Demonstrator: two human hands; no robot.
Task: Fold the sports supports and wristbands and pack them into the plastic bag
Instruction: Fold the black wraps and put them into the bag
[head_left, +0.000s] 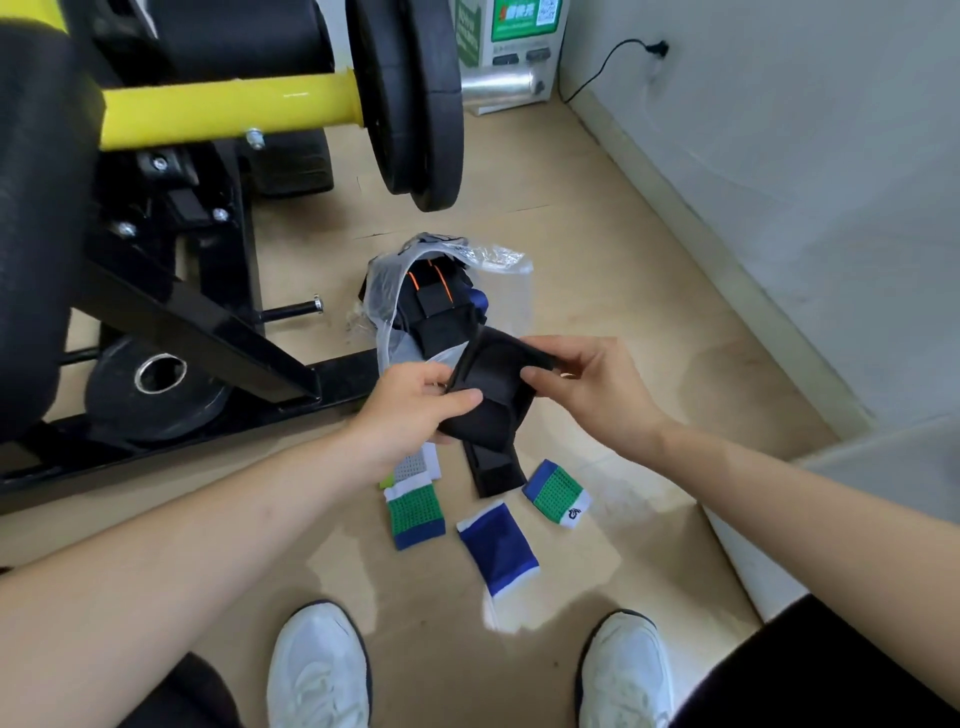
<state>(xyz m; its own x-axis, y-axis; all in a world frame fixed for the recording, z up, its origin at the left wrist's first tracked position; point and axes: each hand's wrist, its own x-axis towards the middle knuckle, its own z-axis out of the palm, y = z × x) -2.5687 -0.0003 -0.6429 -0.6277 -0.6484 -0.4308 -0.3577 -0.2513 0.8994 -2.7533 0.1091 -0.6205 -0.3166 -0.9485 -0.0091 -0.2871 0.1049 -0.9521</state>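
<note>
At frame centre my left hand (410, 405) and right hand (587, 384) both grip a black support (493, 389). Just above it, the plastic bag (498, 260) lies open on the floor, holding black supports with orange stitching (441, 296). Wristbands (498, 551) lie below.

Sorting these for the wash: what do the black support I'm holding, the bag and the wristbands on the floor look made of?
Black support: matte, soft fabric, perhaps neoprene or elastic weave; it folds and droops limply.
Plastic bag: thin clear film, glossy and crinkled.
Blue wristband and green wristbands: knitted stretch cloth, likely terry; dotted, ribbed texture shows.
</note>
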